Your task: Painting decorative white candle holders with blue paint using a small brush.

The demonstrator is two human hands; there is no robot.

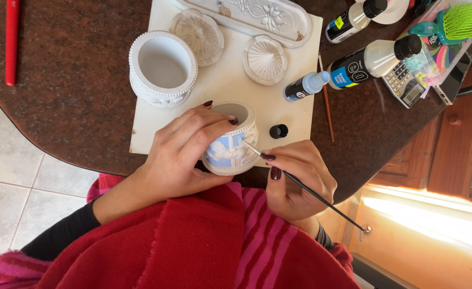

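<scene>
While held, round ribbed pot, thin brush

A small round white plaster pot with raised relief figures is sitting just below the middle of the frame, tilting on its side so that its open mouth is facing the upper part of the picture. A beaded rim is running around the mouth. The background between the relief figures is showing pale blue paint, while the figures themselves are staying white. A thin paintbrush with a dark handle is lying diagonally from the lower right toward the pot, its pale tip touching the pot's side wall at the right, beside the blue area.
</scene>
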